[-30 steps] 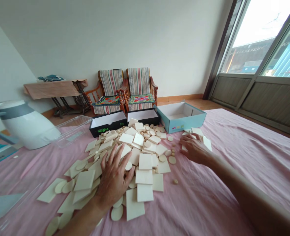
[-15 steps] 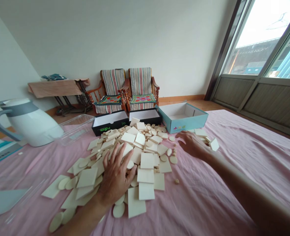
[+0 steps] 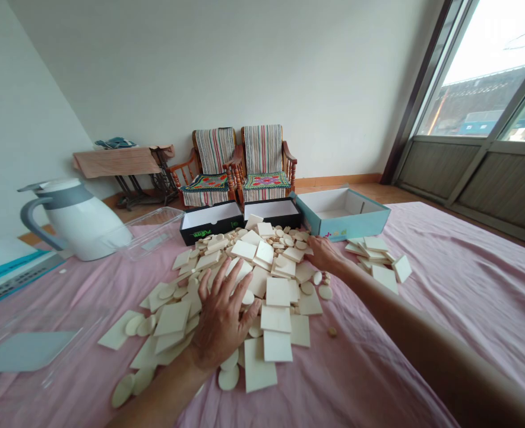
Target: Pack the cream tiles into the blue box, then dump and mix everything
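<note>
My left hand (image 3: 224,315) lies with fingers spread over a heap of pale wooden pieces, touching square tiles and round discs. Near its thumb a square tile (image 3: 278,291) overlaps others in a short row. At the heap's right edge, my right hand (image 3: 326,254) reaches in with fingers stretched toward the pieces; its fingertips are partly hidden, and I see nothing held. A separate small pile of square tiles (image 3: 383,276) lies to the right of that hand. Beside its wrist are a few discs, one a round disc (image 3: 325,292).
Behind the heap stand two black boxes (image 3: 209,229) with white insides and a light-blue box (image 3: 356,223). To the left are a white-and-grey jug (image 3: 88,229), a clear plastic tray (image 3: 155,238) and another clear plastic lid (image 3: 26,351). A pink cloth (image 3: 458,279) covers the surface.
My right hand has moved left from the small tile pile to the main heap's edge, uncovering more tiles. My left hand stays on the heap. The view has turned slightly left.
</note>
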Motion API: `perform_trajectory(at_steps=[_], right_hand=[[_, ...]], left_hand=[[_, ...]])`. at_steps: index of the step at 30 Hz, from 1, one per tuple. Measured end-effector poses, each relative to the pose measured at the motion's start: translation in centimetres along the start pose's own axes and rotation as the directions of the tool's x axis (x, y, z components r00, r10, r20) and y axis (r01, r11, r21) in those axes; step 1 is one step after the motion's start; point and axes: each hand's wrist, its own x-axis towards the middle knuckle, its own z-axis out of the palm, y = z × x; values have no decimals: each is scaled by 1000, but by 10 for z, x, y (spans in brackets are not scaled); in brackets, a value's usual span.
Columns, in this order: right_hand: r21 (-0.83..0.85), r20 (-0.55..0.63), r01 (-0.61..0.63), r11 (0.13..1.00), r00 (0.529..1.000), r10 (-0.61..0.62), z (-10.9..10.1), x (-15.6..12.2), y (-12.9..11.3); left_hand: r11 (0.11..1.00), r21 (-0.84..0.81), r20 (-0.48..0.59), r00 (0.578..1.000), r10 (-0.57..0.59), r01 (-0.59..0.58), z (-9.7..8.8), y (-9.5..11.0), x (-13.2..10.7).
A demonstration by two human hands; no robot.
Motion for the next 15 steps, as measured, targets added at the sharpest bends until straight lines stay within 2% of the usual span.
perform_trajectory(at_steps=[4,7,11,15], right_hand=[[-119,-123,-30,992,992,15,-19,-21,1],[-217,-220,-73,973,975,24,-31,-42,15],[-162,-222,-251,954,952,213,-34,-66,63],[-119,-282,-420,900,883,375,-25,-79,107]], left_hand=[[1000,-8,26,999,-25,25,4,-1,-1],[999,-10,26,999,-32,33,5,-2,-2],[1000,4,50,998,-31,31,6,-3,-3],[999,27,61,998,-21,19,7,-4,-4]])
